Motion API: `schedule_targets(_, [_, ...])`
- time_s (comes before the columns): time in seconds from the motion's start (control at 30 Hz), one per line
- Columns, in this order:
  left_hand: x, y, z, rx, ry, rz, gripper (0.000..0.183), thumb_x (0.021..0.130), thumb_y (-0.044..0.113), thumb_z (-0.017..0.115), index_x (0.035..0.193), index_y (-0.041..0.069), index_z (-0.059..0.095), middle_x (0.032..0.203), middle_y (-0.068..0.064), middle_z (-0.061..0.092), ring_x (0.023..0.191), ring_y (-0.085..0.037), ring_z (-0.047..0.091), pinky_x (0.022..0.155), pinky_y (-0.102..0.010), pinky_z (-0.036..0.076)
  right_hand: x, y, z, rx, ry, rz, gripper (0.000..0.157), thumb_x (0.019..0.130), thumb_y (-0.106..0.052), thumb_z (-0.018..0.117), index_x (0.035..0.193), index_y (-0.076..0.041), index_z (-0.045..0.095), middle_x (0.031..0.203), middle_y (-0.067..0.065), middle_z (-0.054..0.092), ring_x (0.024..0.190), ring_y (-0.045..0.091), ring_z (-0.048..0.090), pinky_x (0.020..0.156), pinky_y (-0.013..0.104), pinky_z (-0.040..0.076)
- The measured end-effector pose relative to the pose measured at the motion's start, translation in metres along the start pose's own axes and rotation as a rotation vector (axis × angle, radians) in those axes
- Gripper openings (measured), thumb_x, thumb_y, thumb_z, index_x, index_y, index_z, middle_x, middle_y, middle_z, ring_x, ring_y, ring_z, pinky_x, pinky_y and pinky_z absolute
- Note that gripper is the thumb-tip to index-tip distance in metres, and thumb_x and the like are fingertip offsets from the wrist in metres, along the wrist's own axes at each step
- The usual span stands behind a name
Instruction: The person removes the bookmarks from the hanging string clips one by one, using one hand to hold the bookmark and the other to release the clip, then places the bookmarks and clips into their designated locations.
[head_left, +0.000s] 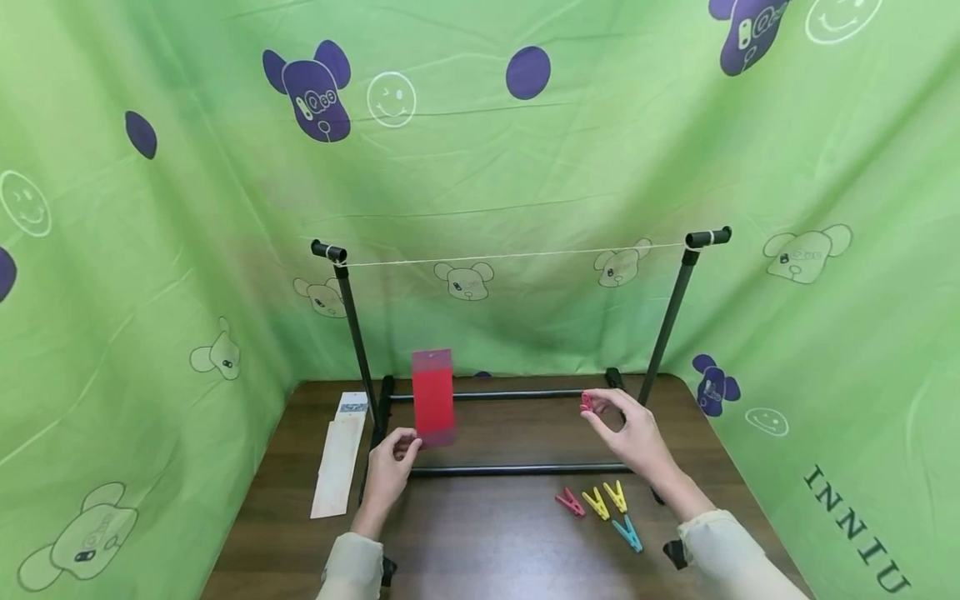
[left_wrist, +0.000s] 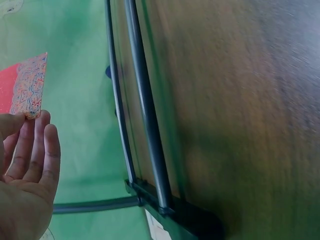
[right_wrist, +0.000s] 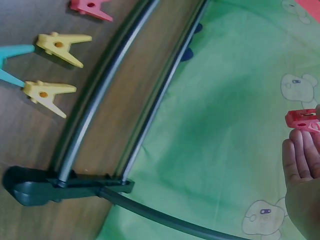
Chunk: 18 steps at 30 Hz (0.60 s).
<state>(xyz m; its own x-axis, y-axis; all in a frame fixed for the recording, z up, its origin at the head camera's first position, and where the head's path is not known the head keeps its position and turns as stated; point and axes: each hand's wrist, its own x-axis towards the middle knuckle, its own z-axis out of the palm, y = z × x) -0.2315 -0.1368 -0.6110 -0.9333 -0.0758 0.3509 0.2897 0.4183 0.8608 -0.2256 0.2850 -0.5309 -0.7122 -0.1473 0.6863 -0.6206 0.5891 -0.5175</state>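
My left hand (head_left: pixel 390 471) pinches a lower corner of a red paper card (head_left: pixel 433 400), which it holds upright inside the black frame. Patterned bands cross the card's top and bottom; the left wrist view shows the lower band's coloured swirls close to my thumb. In my right hand (head_left: pixel 633 433) a red clothespin (right_wrist: pixel 301 120) is pinched between thumb and fingers, raised near the right post. A pale string (head_left: pixel 517 254) runs between the tops of the two posts, above both hands, with nothing hanging on it.
On the table (head_left: pixel 487 533) lie another red clothespin (head_left: pixel 570 502), two yellow clothespins (head_left: pixel 596 503) and a blue clothespin (head_left: pixel 627 533). Pale cards (head_left: pixel 335 467) overlap at the left. The black rack (head_left: pixel 667 329) has two low crossbars, with green cloth behind.
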Motion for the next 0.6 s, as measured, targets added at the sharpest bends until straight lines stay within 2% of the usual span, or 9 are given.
schedule_targets(0.23, [-0.01,-0.009,-0.01,-0.003,0.033,-0.033,0.007,0.096,0.002,0.08,0.1,0.006,0.077,0.093,-0.008,0.079,0.08,-0.013,0.071,0.073,-0.021,0.059,-0.016,0.003,0.007,0.01,-0.041,-0.017,0.043,0.08,0.013,0.086,0.119,0.001,0.074,0.097,0.002,0.074,0.085,0.018,0.069,0.08,0.019,0.056])
schedule_targets(0.43, [-0.018,-0.015,-0.017,0.0,0.07,-0.005,0.007,0.096,-0.001,0.078,0.099,0.003,0.075,0.091,-0.01,0.077,0.078,-0.012,0.071,0.072,-0.022,0.059,-0.027,-0.001,0.009,-0.004,-0.049,-0.007,0.043,0.079,0.015,0.086,0.118,0.002,0.074,0.097,0.003,0.073,0.083,0.02,0.069,0.08,0.019,0.055])
schedule_targets(0.6, [-0.024,-0.019,-0.02,0.003,0.092,0.01,0.007,0.096,-0.003,0.078,0.098,0.003,0.074,0.09,-0.011,0.076,0.079,-0.011,0.07,0.071,-0.019,0.058,-0.037,-0.001,0.01,-0.014,-0.048,0.012,0.041,0.078,0.015,0.087,0.115,0.002,0.073,0.096,0.005,0.073,0.082,0.022,0.069,0.076,0.026,0.058])
